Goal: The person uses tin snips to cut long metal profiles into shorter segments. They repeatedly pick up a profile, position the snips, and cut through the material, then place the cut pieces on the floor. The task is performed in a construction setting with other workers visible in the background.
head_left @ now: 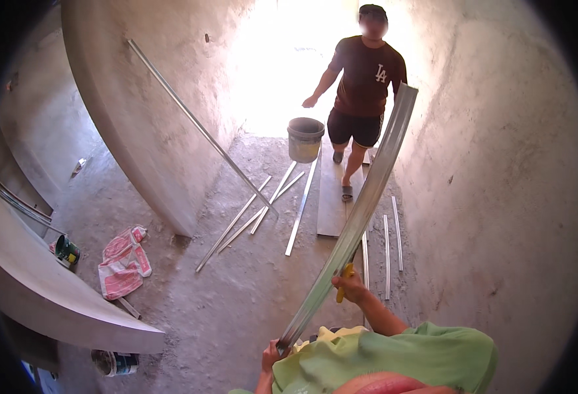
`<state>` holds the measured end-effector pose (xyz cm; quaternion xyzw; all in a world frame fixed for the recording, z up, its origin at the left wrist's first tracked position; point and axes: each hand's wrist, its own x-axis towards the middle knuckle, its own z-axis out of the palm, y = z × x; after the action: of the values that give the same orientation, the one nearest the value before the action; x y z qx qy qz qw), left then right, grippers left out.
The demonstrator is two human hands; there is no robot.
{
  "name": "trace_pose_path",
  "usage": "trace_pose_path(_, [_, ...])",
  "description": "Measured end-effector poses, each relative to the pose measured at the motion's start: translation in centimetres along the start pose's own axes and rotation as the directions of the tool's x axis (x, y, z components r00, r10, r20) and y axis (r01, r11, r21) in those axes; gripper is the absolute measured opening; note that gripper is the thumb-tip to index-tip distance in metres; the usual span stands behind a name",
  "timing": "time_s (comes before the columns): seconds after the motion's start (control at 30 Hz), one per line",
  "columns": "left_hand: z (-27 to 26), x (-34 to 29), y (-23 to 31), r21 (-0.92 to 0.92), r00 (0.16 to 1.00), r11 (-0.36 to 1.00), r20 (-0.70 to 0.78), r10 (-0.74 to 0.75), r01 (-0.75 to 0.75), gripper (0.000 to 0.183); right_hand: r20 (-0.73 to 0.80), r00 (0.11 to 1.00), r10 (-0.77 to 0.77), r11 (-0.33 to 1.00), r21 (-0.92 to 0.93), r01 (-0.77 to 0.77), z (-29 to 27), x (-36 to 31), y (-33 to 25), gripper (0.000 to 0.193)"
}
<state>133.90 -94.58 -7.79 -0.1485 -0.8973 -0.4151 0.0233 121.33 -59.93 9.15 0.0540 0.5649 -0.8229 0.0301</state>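
A long, silvery metal channel [366, 207] slants up and away from me to the right, its far end raised high in front of a person. Around its near end, low in the picture, my left hand [272, 356] is closed. My right hand [352, 289] is closed on a yellow-handled tool [348, 270], right beside the channel's edge; the tool's working end is hidden, so I cannot tell its exact kind. Whether those right fingers also grip the channel does not show.
A person [366, 75] walks on a board [330, 197] beyond the channel. Metal strips [300, 210] lie on the rough floor near a grey bucket [305, 139]. Another strip [190, 118] leans on the left wall. A red-white sack [123, 262] and a tub [113, 363] are at left.
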Motion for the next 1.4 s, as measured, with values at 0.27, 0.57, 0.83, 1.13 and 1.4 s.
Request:
trace_pose_path(0.27, [-3.0,-2.8,3.1,0.25,0.999,0.967,0.006,-0.053,0.05,0.053,-0.053,0.998,-0.016,0.998,0.064,0.02,-1.9,-2.8,-2.0,0.028])
trace_pose_path(0.57, [-5.4,-3.6,9.6,0.374,0.997,0.925,-0.061,-0.045,0.065,0.037,-0.199,0.98,-0.011,0.981,0.186,0.048,-4.2,-4.2,-1.8,0.026])
trace_pose_path(0.83, [-9.8,-1.5,14.0,0.471,0.979,0.868,-0.192,-0.073,0.157,0.032,0.126,0.975,-0.185,0.913,0.389,0.123,-4.3,-3.0,-9.1,0.049])
trace_pose_path(1.13, [-5.8,-6.1,18.9,0.409,0.986,0.897,-0.075,-0.148,0.165,0.032,0.002,0.999,0.04,0.979,0.199,-0.04,-9.0,-7.7,-5.8,0.047])
trace_pose_path(1.4, [-4.0,-7.5,19.2,0.286,0.994,0.956,-0.096,-0.047,0.073,0.027,-0.061,0.996,-0.063,0.924,0.375,0.082,-10.9,-12.3,-5.8,0.053])
